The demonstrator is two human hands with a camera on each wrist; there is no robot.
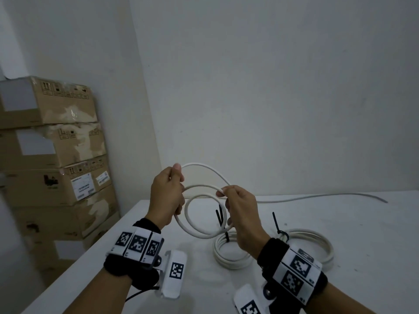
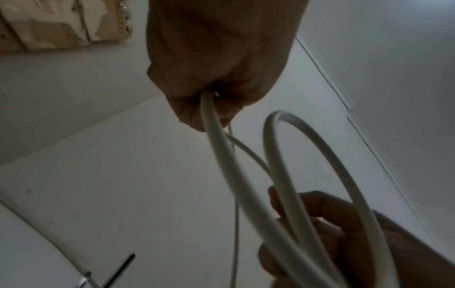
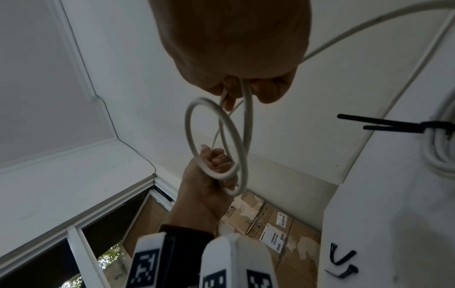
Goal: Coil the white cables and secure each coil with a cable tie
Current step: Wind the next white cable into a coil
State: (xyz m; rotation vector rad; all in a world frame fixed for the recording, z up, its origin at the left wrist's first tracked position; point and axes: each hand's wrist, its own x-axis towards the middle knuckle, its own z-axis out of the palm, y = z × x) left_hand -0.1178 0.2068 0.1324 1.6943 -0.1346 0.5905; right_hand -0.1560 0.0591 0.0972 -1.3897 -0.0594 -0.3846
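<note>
Both hands hold a white cable in loops above the white table. My left hand grips the left side of the loops in a fist, and the left wrist view shows the cable leaving that fist. My right hand pinches the right side of the loops. In the right wrist view the strands run from its fingers to the left hand. The free tail trails right across the table.
Two tied white coils lie on the table under my right hand, a small one and a larger one, each with a black cable tie. Loose black ties lie nearby. Stacked cardboard boxes stand left of the table.
</note>
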